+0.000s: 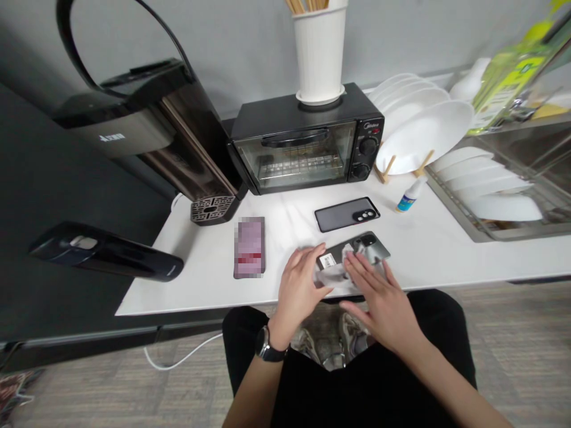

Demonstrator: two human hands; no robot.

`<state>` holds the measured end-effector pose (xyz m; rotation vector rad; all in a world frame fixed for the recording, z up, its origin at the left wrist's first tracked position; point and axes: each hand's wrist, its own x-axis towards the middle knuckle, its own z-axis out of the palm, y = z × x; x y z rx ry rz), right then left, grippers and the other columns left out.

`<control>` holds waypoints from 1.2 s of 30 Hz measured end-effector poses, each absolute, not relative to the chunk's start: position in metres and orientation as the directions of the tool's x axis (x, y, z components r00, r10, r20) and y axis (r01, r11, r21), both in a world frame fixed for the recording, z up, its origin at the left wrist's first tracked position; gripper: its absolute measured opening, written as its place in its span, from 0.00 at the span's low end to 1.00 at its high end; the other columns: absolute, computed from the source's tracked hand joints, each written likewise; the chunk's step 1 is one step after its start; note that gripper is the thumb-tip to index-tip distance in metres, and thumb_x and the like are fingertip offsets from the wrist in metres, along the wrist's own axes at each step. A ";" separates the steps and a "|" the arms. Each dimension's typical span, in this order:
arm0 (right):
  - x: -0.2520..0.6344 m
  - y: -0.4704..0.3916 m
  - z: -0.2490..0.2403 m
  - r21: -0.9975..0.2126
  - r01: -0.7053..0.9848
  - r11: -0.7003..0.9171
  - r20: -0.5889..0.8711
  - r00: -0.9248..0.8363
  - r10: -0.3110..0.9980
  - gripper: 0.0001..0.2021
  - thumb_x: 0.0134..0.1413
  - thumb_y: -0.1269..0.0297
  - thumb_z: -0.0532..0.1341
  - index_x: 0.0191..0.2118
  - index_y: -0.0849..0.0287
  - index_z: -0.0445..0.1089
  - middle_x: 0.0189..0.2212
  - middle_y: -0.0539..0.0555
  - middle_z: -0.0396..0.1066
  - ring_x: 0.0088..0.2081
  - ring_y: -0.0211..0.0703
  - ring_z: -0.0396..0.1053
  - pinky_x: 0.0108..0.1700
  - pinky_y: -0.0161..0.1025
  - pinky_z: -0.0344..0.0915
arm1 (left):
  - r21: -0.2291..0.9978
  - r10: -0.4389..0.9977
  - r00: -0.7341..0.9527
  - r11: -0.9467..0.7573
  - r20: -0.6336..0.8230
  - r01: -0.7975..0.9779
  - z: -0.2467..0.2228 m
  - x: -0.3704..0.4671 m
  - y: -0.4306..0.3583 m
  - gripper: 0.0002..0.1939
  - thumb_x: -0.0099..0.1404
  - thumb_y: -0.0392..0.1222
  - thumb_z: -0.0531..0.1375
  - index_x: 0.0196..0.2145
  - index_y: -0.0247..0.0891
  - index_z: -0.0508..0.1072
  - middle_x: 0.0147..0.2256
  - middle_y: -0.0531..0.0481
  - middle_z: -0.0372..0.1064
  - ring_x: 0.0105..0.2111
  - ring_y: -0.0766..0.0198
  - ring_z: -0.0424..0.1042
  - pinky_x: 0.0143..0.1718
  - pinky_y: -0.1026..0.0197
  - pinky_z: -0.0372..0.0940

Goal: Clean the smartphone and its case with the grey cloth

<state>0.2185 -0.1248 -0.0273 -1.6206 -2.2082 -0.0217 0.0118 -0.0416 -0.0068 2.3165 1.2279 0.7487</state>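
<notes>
- One grey phone (341, 249), camera side up, lies close to the near edge of the counter (205, 261), between the two hands.
- Over its near side spreads a crumpled tissue (334, 277); bunched under fingertips, it could snag on the camera bump or tear.
- The left hand (300, 282) curls round the phone's left end, fingers and thumb part-closed on it; how firmly, I cannot tell.
- The right hand (384, 298) is spread, fingers pressing the tissue onto the phone, thumb apart and pinching nothing.
- Main risk: a hard stroke toward the near edge, with a slack left hold, could push the phone off the counter to the floor.
- Just beyond the phone lies a black-rimmed case (336, 216); a long stroke toward the far edge could bump it.
- Left of the left hand, a second phone (250, 246) lies flat near the near edge; a careless wrist could nudge it over.
- By the sink (484, 235) on the right stands a small bottle (409, 198); a sideways swing of the right hand could tip it.
- Toward the far edge, the oven (267, 122) carries a tall cup (319, 56) of sticks, apt to topple if the oven is jolted.
</notes>
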 end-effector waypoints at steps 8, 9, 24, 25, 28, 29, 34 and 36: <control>0.258 -0.078 -0.032 -0.212 0.973 0.094 0.393 -0.003 0.920 0.42 0.70 0.37 0.52 0.75 0.68 0.53 0.70 0.69 0.60 0.74 0.67 0.52 0.72 0.69 0.46 | 0.599 0.841 0.446 -0.535 0.307 0.596 -0.008 0.012 -0.038 0.40 0.61 0.42 0.75 0.66 0.47 0.64 0.59 0.44 0.73 0.59 0.47 0.71 0.63 0.41 0.66; 0.250 -0.074 -0.030 -0.219 0.970 0.102 0.383 -0.010 0.924 0.43 0.70 0.36 0.52 0.74 0.69 0.54 0.71 0.69 0.59 0.74 0.67 0.50 0.73 0.69 0.46 | 0.597 0.843 0.437 -0.533 0.314 0.599 -0.009 0.011 -0.037 0.39 0.61 0.42 0.75 0.66 0.47 0.64 0.59 0.44 0.73 0.59 0.47 0.71 0.63 0.41 0.66; 0.253 -0.095 -0.025 -0.251 0.949 0.192 0.319 -0.106 0.942 0.35 0.74 0.46 0.53 0.77 0.58 0.49 0.74 0.61 0.54 0.74 0.60 0.53 0.72 0.65 0.51 | 0.628 0.848 0.458 -0.513 0.266 0.585 -0.007 0.011 -0.035 0.45 0.60 0.40 0.75 0.69 0.48 0.61 0.59 0.46 0.74 0.61 0.50 0.69 0.65 0.44 0.64; 0.255 -0.088 -0.025 -0.253 0.955 0.157 0.328 -0.068 0.942 0.36 0.73 0.45 0.53 0.76 0.60 0.50 0.73 0.63 0.55 0.74 0.62 0.53 0.72 0.66 0.51 | 0.635 0.849 0.458 -0.510 0.263 0.581 -0.007 0.011 -0.034 0.45 0.60 0.40 0.75 0.69 0.48 0.61 0.59 0.46 0.74 0.61 0.51 0.69 0.65 0.45 0.64; 0.232 -0.073 -0.024 -0.271 0.946 0.177 0.329 -0.082 0.941 0.37 0.72 0.43 0.54 0.74 0.64 0.55 0.73 0.65 0.56 0.75 0.65 0.51 0.72 0.67 0.50 | 0.643 0.848 0.457 -0.510 0.267 0.572 -0.008 0.011 -0.034 0.44 0.61 0.40 0.74 0.69 0.48 0.61 0.59 0.46 0.73 0.60 0.51 0.70 0.64 0.45 0.65; 0.217 -0.072 -0.023 -0.278 0.934 0.222 0.323 -0.127 0.938 0.37 0.72 0.42 0.54 0.74 0.66 0.56 0.73 0.66 0.56 0.75 0.65 0.50 0.73 0.66 0.49 | 0.640 0.844 0.463 -0.518 0.272 0.568 -0.009 0.010 -0.034 0.42 0.62 0.39 0.73 0.69 0.47 0.61 0.60 0.45 0.73 0.60 0.51 0.70 0.64 0.45 0.65; 0.174 -0.096 -0.021 -0.278 0.866 0.417 0.316 -0.327 0.891 0.42 0.71 0.40 0.53 0.75 0.69 0.50 0.73 0.67 0.54 0.75 0.60 0.51 0.74 0.64 0.49 | 0.634 0.860 0.445 -0.493 0.250 0.596 -0.009 0.007 -0.036 0.43 0.60 0.34 0.72 0.69 0.45 0.62 0.60 0.43 0.72 0.59 0.50 0.71 0.63 0.46 0.67; 0.189 -0.110 -0.023 -0.249 0.870 0.426 0.312 -0.344 0.885 0.40 0.72 0.42 0.53 0.77 0.64 0.47 0.74 0.63 0.54 0.75 0.57 0.51 0.74 0.64 0.50 | 0.644 0.864 0.438 -0.485 0.248 0.592 -0.009 0.007 -0.037 0.47 0.58 0.35 0.74 0.70 0.46 0.60 0.59 0.45 0.74 0.60 0.50 0.70 0.64 0.45 0.66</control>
